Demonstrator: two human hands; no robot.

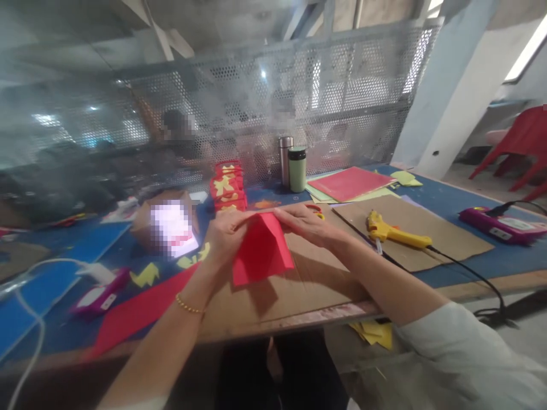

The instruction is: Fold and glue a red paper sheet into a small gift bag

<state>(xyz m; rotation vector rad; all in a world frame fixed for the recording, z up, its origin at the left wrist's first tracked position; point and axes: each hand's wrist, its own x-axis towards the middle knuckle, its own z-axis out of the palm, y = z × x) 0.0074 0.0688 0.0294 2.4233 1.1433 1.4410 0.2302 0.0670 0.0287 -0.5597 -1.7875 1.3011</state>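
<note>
We are gripping the folded red paper (262, 250) between both hands (228, 230), above the brown cardboard (307, 285). The yellow glue gun (399, 233) is lying right.

Matt red paper piece (258, 250), smooth; brushed metal flask (285, 162), glossy cap (297, 151).

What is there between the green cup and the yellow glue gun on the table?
In the head view, sheets of coloured paper, red on top, and then brown cardboard lie between the green cup and glue gun.
</note>
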